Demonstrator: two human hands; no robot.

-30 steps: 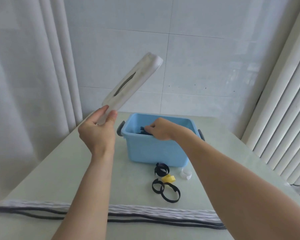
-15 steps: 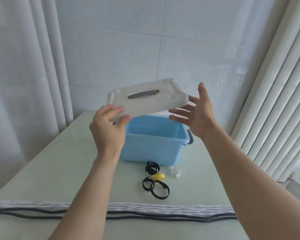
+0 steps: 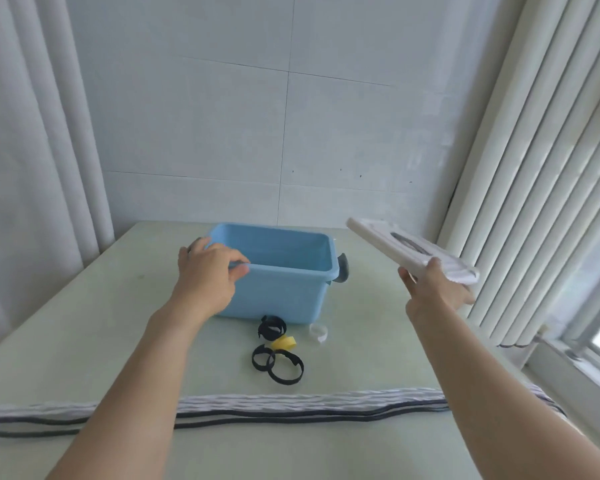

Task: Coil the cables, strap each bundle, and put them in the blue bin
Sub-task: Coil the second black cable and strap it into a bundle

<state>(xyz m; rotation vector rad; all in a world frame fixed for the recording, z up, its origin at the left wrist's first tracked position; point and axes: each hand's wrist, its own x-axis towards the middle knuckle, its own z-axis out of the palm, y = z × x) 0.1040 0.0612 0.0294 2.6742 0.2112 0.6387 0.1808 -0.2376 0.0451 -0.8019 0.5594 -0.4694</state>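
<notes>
Now left hand [image 3: 207,271] grips blue bin [image 3: 284,289].

A pale green desk [image 3: 84,323] fills the lower part of the room. The far wall [image 3: 222,116] is made of large white tiles with thin grey joints. On the left hangs a white curtain [image 3: 32,133] in long folds. On the right there are white vertical blinds [image 3: 541,150], and below them, at the near right, a white window frame [image 3: 582,368] with bright light behind it.
</notes>
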